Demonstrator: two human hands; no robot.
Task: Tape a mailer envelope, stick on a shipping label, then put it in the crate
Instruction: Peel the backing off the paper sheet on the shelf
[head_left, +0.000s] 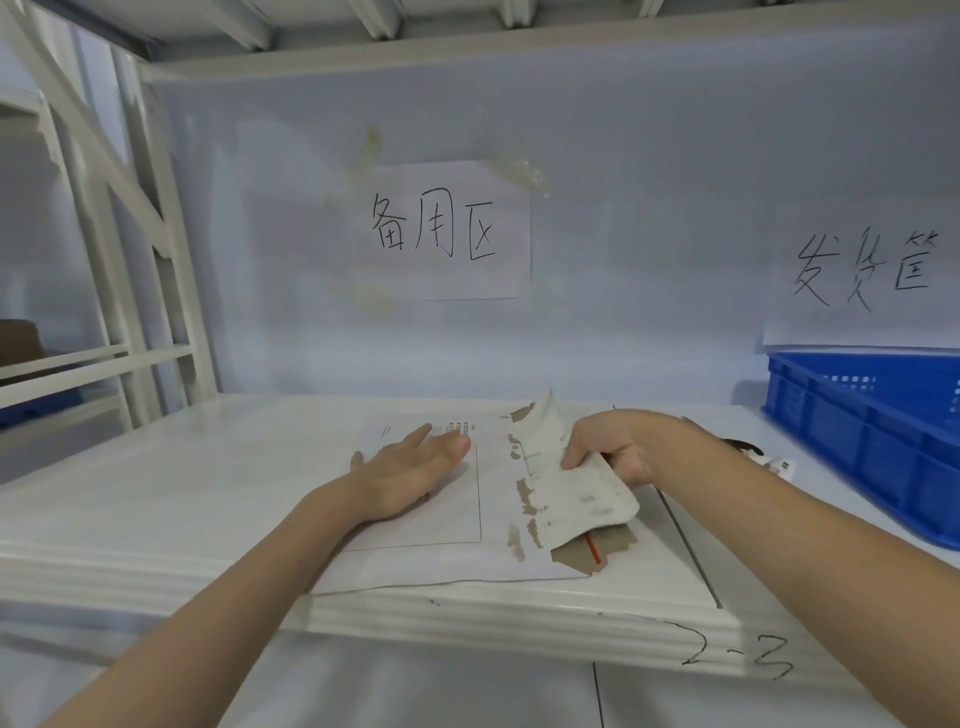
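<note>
Head view shows the mailer envelope (493, 519) lying flat on the white shelf (208, 493), near its front edge and a little right of the middle, with its near long side just overhanging the shelf lip. Your left hand (410, 478) lies flat with straight fingers on the envelope's left half, pinning it, fingertips close to the printed barcode at the far edge. Your right hand (618, 447) has its fingers curled round the envelope's flap (571, 483), which is lifted and bent over toward you; its torn, fuzzy white face shows, and brown card with a red tear strip (595, 548) lies bare beneath.

Judge the envelope as light, thin card: stiff enough to slide and lift as one sheet, but easy to crease, and smooth enough to skate on the painted shelf if you stop pinning it. The flap looks ragged and weak, so press it down by its broad middle, not by a torn corner. To carry it, take the envelope by a long edge. The blue crate (857, 441) stands at the shelf's right end, well apart from the envelope. No tape roll is visible.
</note>
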